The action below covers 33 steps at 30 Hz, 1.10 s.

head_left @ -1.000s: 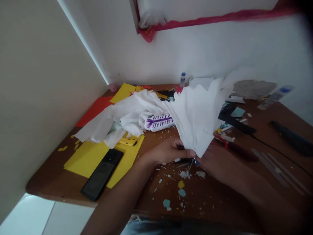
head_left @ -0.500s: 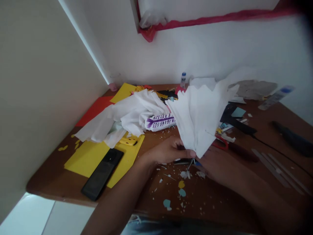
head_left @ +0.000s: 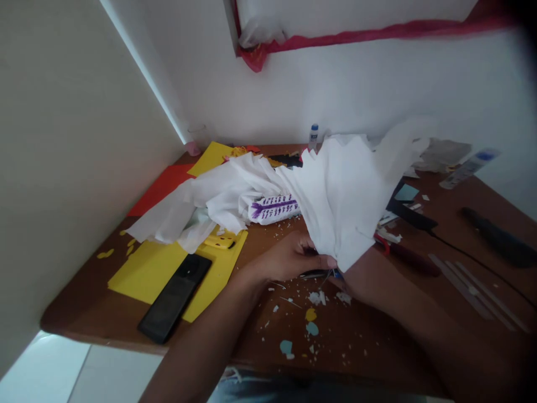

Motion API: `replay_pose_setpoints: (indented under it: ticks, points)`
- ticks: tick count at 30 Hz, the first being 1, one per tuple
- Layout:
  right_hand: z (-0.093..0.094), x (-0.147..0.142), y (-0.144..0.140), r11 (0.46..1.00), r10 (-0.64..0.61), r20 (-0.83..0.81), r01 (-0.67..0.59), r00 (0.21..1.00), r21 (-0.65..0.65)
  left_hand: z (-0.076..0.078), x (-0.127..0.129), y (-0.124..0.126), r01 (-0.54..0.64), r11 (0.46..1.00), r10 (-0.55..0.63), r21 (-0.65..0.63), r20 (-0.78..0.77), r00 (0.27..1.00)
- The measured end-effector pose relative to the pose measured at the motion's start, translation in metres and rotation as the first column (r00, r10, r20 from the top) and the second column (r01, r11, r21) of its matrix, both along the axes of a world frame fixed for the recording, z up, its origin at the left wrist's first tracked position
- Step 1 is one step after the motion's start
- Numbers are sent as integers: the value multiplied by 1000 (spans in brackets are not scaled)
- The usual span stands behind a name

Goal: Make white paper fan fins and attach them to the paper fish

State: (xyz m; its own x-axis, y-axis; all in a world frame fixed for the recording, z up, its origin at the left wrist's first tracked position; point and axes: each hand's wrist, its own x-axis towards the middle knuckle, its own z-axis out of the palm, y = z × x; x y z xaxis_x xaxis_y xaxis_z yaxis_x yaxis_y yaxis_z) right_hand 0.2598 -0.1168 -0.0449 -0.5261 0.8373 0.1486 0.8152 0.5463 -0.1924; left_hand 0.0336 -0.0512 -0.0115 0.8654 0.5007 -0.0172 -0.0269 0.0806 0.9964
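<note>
Between my hands stands a white crepe-like paper (head_left: 344,196), gathered to a narrow point at the bottom and fanned out above, its top edge jagged. My left hand (head_left: 300,257) pinches that gathered point between thumb and fingers. Close beside it, my right hand (head_left: 356,280) is closed at the paper's base; the paper hides much of it, and what it grips cannot be made out. Thin wire (head_left: 327,277) pokes out below the left thumb. Under the hands lies a dark tool with a bit of blue, mostly covered.
On the brown table (head_left: 235,336) lie a black phone (head_left: 175,296), yellow sheets (head_left: 138,268), crumpled white paper (head_left: 218,190), and a white piece with purple marks (head_left: 274,208). Scissors (head_left: 413,260), clear glue sticks (head_left: 465,280) and a cabled black tool (head_left: 413,215) lie right. Paper scraps are scattered in front.
The white paper has tilted slightly right and spread at the top. My right hand has shifted a little at its base. The left hand keeps its pinch.
</note>
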Motion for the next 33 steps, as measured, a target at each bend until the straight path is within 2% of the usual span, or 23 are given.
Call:
replay_pose_setpoints:
  ticks: [4,10,17,23,29,33]
  points:
    - [-1,2,4,1000,23,16,-23,1000,-16,5,0,-2,27,999,-28,31,47,998]
    - [1,1,3,999,14,61,-16,998,31,11,-2,-5,-26,997,22,66,53,998]
    - [0,-3,4,997,0,48,-4,999,72,5,-2,-3,-38,997,33,68,66,997]
    - [8,2,7,977,165,29,-167,986,135,0,-2,3,-151,988,148,45,60,987]
    - [16,13,7,982,154,64,-160,986,101,4,-5,4,-269,963,270,-28,60,961]
    - [14,15,9,986,128,92,-136,988,91,3,-4,3,-308,948,312,-77,46,949]
